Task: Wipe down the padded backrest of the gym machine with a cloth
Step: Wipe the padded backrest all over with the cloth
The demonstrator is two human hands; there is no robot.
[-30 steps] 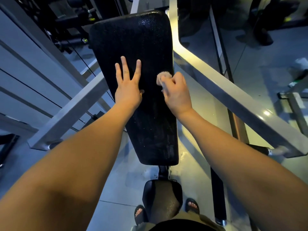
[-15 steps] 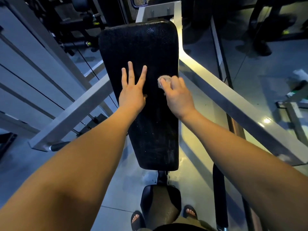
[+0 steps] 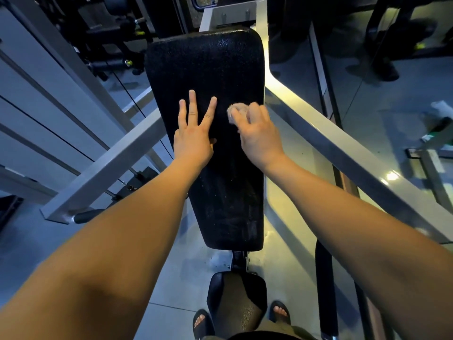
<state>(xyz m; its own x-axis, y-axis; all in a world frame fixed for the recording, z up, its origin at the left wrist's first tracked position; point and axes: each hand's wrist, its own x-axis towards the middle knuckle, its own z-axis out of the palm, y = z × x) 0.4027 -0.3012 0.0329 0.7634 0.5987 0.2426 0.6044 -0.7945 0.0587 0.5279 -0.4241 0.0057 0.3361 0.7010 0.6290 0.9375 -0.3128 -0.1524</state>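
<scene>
the wiping step is judged under way: a small bunched pinkish cloth [image 3: 237,112] is pinched by the right hand [image 3: 257,136] against the long black textured padded backrest [image 3: 208,69], near its right edge. the left hand [image 3: 193,139] is laid flat there, fingers spread. next, strokes toward the backrest's unwiped top seem called for.

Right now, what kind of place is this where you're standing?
Most likely a gym. The right hand holds a cloth on a padded black backrest, set in a white metal frame with a small seat below; more dark machines sit behind.
</scene>
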